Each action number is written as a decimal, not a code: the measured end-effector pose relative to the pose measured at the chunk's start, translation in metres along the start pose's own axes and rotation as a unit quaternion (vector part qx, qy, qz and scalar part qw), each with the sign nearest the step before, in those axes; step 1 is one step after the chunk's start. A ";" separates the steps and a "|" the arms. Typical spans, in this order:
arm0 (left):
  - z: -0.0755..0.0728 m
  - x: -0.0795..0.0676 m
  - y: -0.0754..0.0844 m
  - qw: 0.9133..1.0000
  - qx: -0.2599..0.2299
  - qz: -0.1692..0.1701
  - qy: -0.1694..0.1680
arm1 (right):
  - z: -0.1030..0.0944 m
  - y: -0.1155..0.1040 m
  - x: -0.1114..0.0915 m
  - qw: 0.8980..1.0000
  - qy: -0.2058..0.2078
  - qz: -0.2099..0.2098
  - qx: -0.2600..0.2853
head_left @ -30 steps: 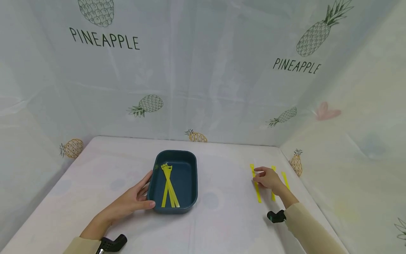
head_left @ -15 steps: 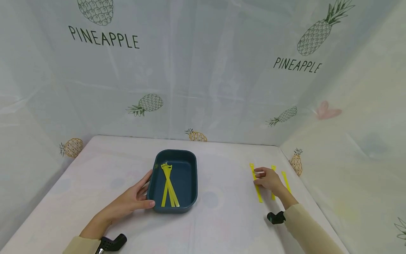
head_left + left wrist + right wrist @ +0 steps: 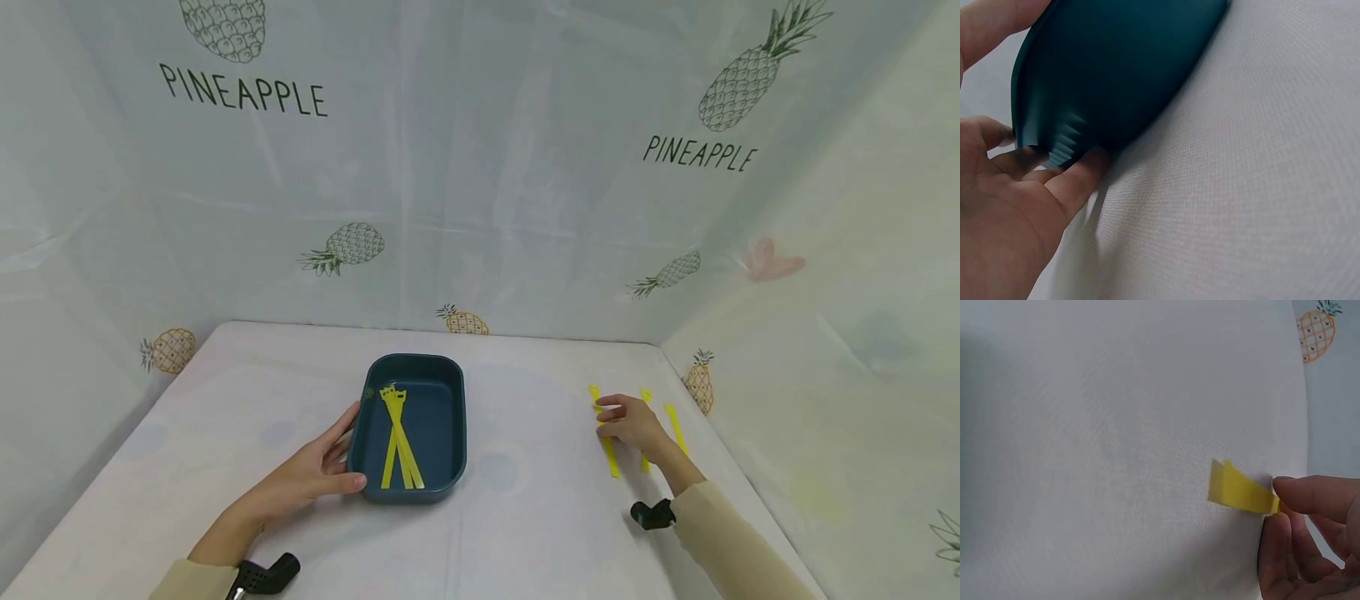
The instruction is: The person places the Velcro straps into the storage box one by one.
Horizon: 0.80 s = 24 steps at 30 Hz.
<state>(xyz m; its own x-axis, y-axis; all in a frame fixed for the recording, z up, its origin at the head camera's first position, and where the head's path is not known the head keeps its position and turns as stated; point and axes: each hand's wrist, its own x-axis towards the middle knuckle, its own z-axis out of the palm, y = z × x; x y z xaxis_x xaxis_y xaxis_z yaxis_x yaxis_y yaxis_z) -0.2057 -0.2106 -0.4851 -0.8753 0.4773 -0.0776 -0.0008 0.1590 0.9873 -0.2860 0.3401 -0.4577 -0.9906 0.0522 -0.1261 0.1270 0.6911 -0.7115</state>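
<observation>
R hand (image 3: 633, 423) basically same spot vs 1s ago

Fingers (image 3: 1315, 494) pinching flat yellow strip (image 3: 1244, 489), R side of white cloth-covered surface (image 3: 525, 533). L hand (image 3: 300, 482) gripping dark-teal rectangular tray (image 3: 437, 417) w/ crossed yellow strips (image 3: 400, 429). R wrist (image 3: 681, 468) partly hides 2 more (image 3: 677, 429).

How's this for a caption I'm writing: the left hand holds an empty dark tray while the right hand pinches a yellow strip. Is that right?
Not quite: the tray isn't empty; the head view shows yellow strips in it. The rest stands.
</observation>
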 end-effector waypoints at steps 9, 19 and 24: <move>0.000 0.000 0.000 1.000 -0.006 0.004 -0.005 | -0.001 -0.006 -0.003 0.998 0.011 0.010 -0.058; 0.001 0.000 0.004 1.000 0.003 -0.001 -0.003 | -0.003 0.004 -0.001 0.999 -0.015 0.028 -0.012; 0.001 -0.001 0.003 1.000 -0.001 0.000 -0.004 | -0.001 0.002 -0.001 1.000 -0.013 0.015 0.002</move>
<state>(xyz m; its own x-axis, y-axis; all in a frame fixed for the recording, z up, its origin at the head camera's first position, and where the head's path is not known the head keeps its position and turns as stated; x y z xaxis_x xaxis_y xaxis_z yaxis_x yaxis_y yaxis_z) -0.2042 -0.2098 -0.4824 -0.8712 0.4846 -0.0780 -0.0008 0.1575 0.9875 -0.2848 0.3424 -0.4587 -0.9849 0.0533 -0.1648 0.1559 0.6866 -0.7101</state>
